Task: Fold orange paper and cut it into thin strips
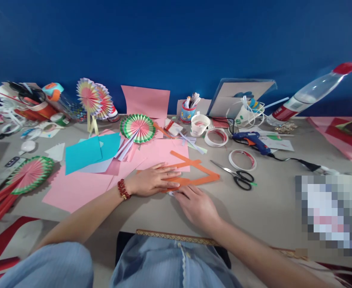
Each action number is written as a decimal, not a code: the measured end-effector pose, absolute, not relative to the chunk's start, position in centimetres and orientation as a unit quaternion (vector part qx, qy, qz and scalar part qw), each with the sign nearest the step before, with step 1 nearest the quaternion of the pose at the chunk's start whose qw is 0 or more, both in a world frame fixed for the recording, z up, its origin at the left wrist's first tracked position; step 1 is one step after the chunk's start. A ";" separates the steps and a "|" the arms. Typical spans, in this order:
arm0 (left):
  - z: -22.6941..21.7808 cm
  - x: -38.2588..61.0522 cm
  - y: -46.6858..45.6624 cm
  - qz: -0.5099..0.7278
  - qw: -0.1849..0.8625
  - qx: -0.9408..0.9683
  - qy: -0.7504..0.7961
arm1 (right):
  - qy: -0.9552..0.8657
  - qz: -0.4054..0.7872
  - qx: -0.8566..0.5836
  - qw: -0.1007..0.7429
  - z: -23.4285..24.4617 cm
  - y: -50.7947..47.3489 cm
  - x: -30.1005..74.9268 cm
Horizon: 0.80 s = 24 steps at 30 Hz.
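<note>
My left hand (pixel 154 180), a red bead bracelet at its wrist, lies flat with fingers stretched over folded orange paper strips (pixel 205 179). The strips are bent into an angular shape that points right. Close beside it, my right hand (pixel 197 206) has its fingers curled and pressed together at the lower edge of the strips. A small whitish bit (pixel 172 193) shows at its fingertips; I cannot tell what it is. Scissors (pixel 238 176) with black handles lie to the right of the strips, blades slightly apart. Pink paper sheets (pixel 76 188) spread under and left of my left hand.
A round pleated paper fan (pixel 138 129) and blue paper (pixel 86 154) lie behind my left hand. Tape rolls (pixel 242 160), a paper cup (pixel 199 125) and a blue glue gun (pixel 252 142) with a cable sit further right. A plastic bottle (pixel 310 96) stands by the wall.
</note>
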<state>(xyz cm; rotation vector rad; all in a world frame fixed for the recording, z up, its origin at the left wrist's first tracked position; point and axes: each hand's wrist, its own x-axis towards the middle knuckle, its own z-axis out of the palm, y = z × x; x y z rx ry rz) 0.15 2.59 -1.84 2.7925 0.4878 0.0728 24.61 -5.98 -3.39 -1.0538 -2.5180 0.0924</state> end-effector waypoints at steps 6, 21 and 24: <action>-1.9 0.1 2.6 0.028 0.156 0.973 0.169 | -0.907 0.031 -0.377 0.186 -3.3 -6.0 24.8; -2.1 0.1 2.6 0.019 0.150 0.974 0.171 | -0.903 0.027 -0.386 0.187 -3.5 -6.4 24.7; -2.2 0.1 2.6 0.020 0.156 0.972 0.174 | -0.901 0.027 -0.388 0.190 -3.6 -6.5 24.7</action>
